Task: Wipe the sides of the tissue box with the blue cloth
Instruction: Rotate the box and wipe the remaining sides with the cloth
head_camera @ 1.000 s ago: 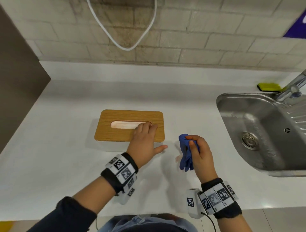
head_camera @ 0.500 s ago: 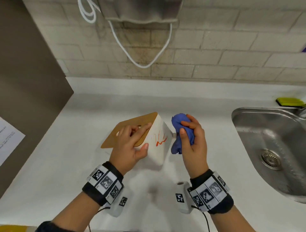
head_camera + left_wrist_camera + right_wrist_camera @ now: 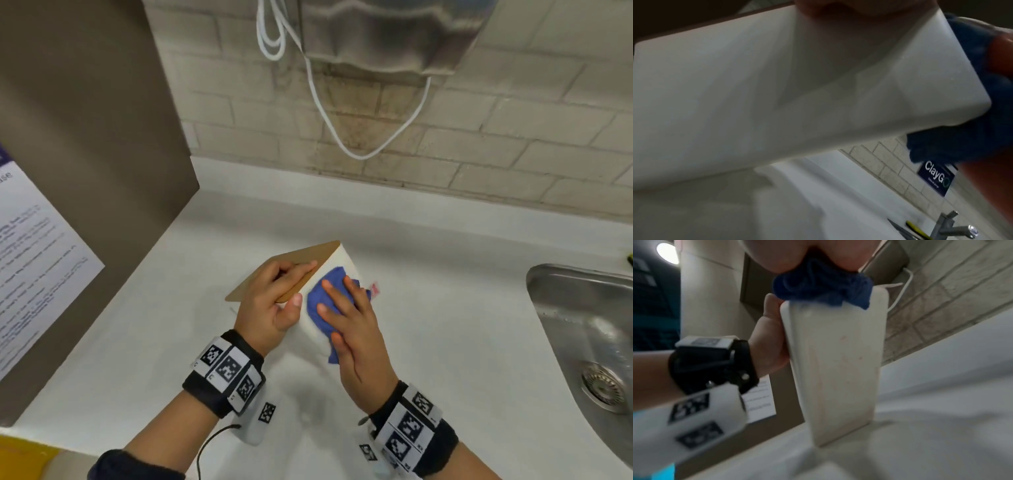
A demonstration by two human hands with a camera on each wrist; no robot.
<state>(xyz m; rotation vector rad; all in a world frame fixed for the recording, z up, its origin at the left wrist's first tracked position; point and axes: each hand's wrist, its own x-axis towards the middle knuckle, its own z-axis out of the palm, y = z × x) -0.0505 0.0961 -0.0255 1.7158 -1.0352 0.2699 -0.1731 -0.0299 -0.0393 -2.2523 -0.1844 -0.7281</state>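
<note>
At the far left a grey-brown cabinet side [image 3: 85,144] carries a printed paper notice [image 3: 30,260], and the white countertop [image 3: 445,308] runs from its foot toward the right. On the countertop, left of centre, the tissue box [image 3: 337,263] stands tipped up on one edge, its wooden lid [image 3: 291,265] turned toward the cabinet and its white end face turned toward the sink side; the right wrist view shows that pale end face [image 3: 836,369] upright with its lower edge on the counter. The left hand [image 3: 270,308] grips the box, its fingers curled over the wooden lid and its thumb pressed against the white side below the lid's edge. Just to the right, touching the box's end face, the bunched blue cloth [image 3: 320,301] lies under the right hand [image 3: 356,329], whose fingers are straight and slightly spread, pressing the cloth flat against the box. In the left wrist view the cloth [image 3: 972,129] wraps past the box's far corner. A small red mark [image 3: 375,287] shows on the box just beside the cloth. Above, a white cable [image 3: 342,144] loops down the pale brick wall from a grey wall-mounted unit [image 3: 387,37]. At the far right a steel sink [image 3: 589,342] is set into the countertop, well apart from the box.
</note>
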